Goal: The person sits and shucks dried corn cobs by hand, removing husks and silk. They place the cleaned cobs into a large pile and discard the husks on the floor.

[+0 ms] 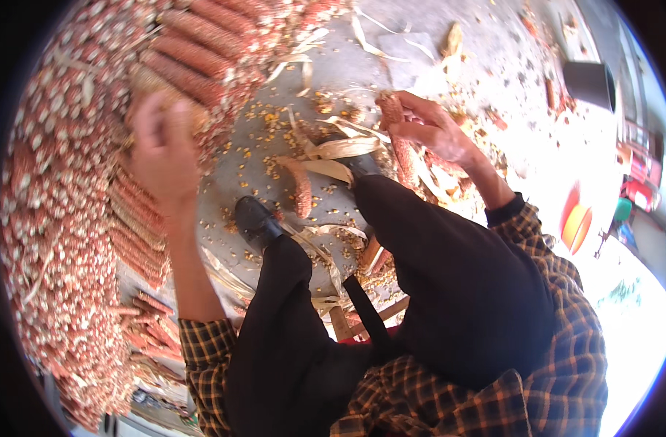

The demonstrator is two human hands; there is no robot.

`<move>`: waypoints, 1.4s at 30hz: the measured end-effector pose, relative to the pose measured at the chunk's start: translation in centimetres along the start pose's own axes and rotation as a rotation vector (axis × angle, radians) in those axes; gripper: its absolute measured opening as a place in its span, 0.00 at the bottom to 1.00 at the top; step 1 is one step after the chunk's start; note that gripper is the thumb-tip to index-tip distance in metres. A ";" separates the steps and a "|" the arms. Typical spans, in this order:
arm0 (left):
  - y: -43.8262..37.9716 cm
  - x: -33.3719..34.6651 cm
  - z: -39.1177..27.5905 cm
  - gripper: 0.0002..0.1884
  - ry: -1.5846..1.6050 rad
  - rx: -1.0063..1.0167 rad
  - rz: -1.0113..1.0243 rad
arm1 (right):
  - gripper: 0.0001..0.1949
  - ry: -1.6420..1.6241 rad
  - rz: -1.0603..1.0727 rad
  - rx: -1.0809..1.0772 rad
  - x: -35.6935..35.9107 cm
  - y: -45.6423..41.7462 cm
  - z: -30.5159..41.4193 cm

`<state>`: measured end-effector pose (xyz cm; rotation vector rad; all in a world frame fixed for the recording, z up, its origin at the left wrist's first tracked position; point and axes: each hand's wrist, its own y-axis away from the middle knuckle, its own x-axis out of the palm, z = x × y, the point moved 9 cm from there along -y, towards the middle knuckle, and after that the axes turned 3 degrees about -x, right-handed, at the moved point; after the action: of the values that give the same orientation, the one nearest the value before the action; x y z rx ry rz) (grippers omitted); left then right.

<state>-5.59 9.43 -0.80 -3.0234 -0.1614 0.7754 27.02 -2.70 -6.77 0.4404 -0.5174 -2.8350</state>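
Note:
Blurred by motion, my left hand (166, 147) is over the large stack of reddish corn cobs (54, 218) at the left; whether it holds a cob cannot be told. Reddish cobs lie side by side (196, 49) just above it, and more lie below it (139, 224). My right hand (428, 128) grips a reddish corn cob (392, 109) above my knee. Under that hand, other cobs and pale husks (349, 147) lie on the concrete floor. A curved cob (301, 188) rests between my shoes among scattered yellow kernels (273, 117).
My black shoes (256, 221) stand on the littered floor. A wooden piece (341, 322) shows between my legs. A dark grey cylindrical container (589, 86) lies at the upper right, with an orange round object (576, 226) lower down. Cobs in a loose heap (152, 325) lie at lower left.

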 end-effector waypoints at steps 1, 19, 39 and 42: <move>1.3 1.5 -0.9 0.12 0.132 0.017 0.091 | 0.22 -0.112 0.101 -0.036 1.2 -0.6 1.7; 13.6 1.3 4.9 0.26 1.130 -0.810 0.564 | 0.35 0.331 0.479 -0.906 15.5 0.8 16.9; 0.0 -4.1 12.6 0.31 -0.009 -0.559 0.088 | 0.25 0.385 0.377 -0.495 12.1 -0.4 9.6; -0.5 -3.6 11.8 0.28 -0.079 -0.527 0.078 | 0.23 0.361 0.337 -0.397 10.7 -0.7 7.7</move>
<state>-14.45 9.39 -9.35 -3.5077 -0.2933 0.9977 14.40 -2.61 -2.86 0.6885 0.0426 -2.3755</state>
